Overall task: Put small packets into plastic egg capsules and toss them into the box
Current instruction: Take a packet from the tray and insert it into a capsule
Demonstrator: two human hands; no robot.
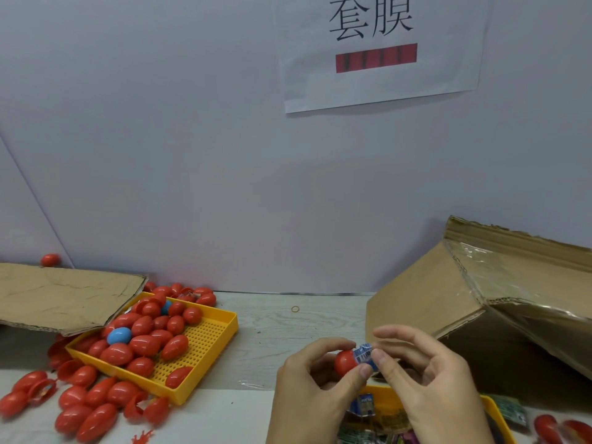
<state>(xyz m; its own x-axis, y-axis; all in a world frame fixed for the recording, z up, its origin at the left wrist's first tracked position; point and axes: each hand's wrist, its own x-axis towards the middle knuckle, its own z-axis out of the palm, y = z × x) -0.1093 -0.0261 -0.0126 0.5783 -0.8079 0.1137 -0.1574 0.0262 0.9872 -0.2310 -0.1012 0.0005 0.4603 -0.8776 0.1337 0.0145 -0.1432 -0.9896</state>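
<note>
The left hand gripped a red capsule half between thumb and curled fingers, its open mouth turned toward the right. The right hand pinched a small blue-and-white packet with thumb and forefinger and held it at that mouth, only partly in; the other fingers of that hand were spread loosely above. Both hands hovered over the near edge of the table, just above a yellow tray of packets at the bottom of the view.

The likeliest trouble, I judged, was the packet sitting crooked or with a corner sticking out, so that the other half would not snap shut (where that other half was, I could not tell). A capsule closed badly could burst open when thrown. A loose hold on the smooth red shell could also let it slip and roll away among the loose ones on the left.

The cardboard box stood just behind the right hand, tipped on its side with its opening toward the right; a careless toss could strike the flap and bounce back. To the left a second yellow tray held a heap of red capsules and a blue capsule.
</note>
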